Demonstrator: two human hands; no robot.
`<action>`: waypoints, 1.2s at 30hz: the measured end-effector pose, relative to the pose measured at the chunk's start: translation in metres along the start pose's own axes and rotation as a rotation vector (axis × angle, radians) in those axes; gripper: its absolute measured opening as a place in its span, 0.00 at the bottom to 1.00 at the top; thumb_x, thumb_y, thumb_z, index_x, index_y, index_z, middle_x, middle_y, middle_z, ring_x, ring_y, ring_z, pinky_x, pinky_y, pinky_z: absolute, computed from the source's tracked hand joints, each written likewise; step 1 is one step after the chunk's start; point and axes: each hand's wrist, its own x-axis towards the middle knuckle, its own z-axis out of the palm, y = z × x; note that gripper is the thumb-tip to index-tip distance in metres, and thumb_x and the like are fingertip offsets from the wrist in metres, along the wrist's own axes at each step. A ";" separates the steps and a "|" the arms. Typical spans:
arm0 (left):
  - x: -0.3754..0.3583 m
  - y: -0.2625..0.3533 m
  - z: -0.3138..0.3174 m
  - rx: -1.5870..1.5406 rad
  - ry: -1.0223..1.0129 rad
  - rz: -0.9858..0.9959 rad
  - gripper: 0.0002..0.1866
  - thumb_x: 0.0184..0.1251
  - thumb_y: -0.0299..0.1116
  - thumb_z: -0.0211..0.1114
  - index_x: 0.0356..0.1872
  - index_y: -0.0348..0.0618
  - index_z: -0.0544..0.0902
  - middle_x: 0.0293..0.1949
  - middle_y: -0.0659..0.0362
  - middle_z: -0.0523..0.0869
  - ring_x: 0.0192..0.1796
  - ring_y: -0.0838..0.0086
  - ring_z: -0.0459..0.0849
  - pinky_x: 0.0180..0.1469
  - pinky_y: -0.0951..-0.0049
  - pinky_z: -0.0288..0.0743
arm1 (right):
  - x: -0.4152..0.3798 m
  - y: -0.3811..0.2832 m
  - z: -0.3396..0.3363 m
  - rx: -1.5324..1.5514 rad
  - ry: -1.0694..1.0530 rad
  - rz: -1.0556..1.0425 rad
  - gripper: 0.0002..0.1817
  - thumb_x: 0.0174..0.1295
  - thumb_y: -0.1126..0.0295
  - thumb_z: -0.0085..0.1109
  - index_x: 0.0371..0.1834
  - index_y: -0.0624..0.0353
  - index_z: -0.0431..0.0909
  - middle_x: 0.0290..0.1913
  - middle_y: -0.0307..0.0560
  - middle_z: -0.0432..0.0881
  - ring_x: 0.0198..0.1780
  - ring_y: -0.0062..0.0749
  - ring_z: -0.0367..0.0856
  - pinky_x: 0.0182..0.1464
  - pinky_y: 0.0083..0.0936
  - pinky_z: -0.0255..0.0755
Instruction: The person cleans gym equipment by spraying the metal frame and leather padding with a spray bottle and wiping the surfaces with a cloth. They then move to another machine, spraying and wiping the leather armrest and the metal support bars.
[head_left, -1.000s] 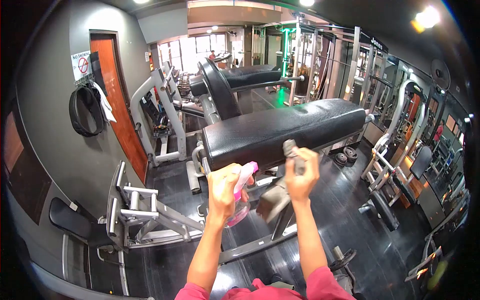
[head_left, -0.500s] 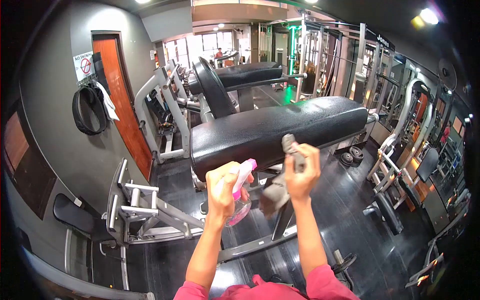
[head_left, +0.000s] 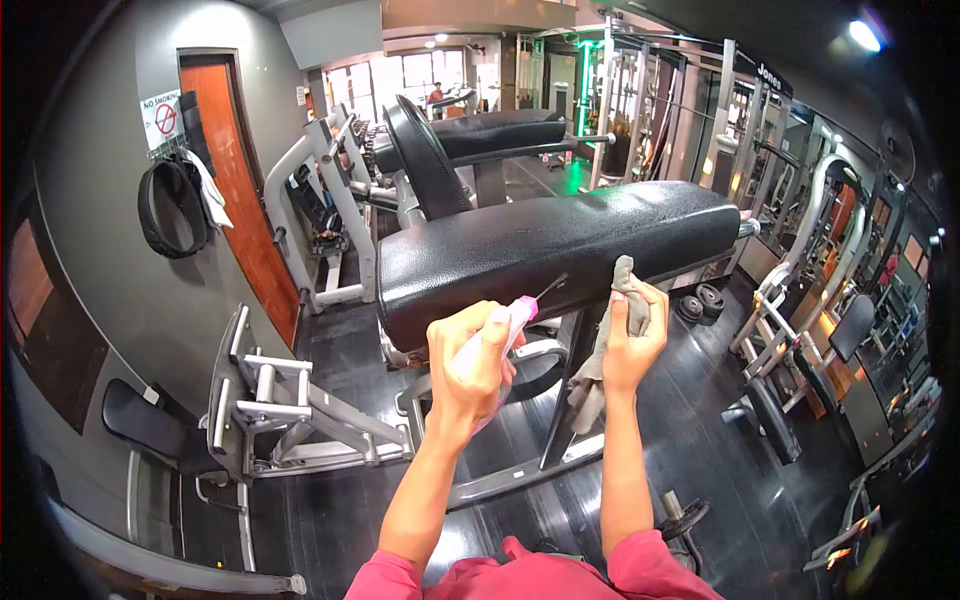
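Observation:
My left hand [head_left: 470, 365] is wrapped round a spray bottle [head_left: 521, 310] with a pink and white head. Its nozzle points at the black padded bench [head_left: 560, 250], and a thin streak of spray shows in front of it. Most of the bottle's body is hidden behind my fingers. A greyish cloth [head_left: 592, 375] hangs from my right hand [head_left: 637, 335], pinched between thumb and fingers, with one end sticking up above them. Both hands are just on the near side of the bench pad, and the cloth's upper end overlaps the pad's edge in view.
A second padded bench [head_left: 505, 135] stands behind. To the left is a grey metal machine [head_left: 285, 415], and to the right a machine with black pads [head_left: 775, 425]. Weight plates [head_left: 690, 308] lie on the dark floor. A person [head_left: 436, 95] is far off near the windows.
The bottle's nozzle has swung toward the pad and a spray streak has appeared. My right hand has moved right with the cloth, which now hangs more still.

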 end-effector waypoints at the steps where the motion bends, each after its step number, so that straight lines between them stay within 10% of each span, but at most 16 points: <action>1: 0.001 -0.001 0.001 -0.003 0.003 0.015 0.31 0.75 0.52 0.50 0.25 0.31 0.82 0.21 0.55 0.82 0.15 0.76 0.78 0.19 0.76 0.73 | -0.001 -0.001 -0.001 -0.004 0.004 0.010 0.11 0.60 0.78 0.65 0.46 0.65 0.82 0.45 0.50 0.82 0.49 0.37 0.81 0.55 0.32 0.73; 36: -0.001 -0.013 -0.007 -0.172 -0.213 -0.013 0.26 0.76 0.47 0.51 0.32 0.30 0.83 0.26 0.55 0.83 0.16 0.75 0.80 0.21 0.76 0.75 | -0.019 -0.030 0.023 -0.106 -0.125 -0.289 0.12 0.57 0.76 0.67 0.44 0.60 0.82 0.44 0.52 0.83 0.49 0.46 0.83 0.53 0.36 0.76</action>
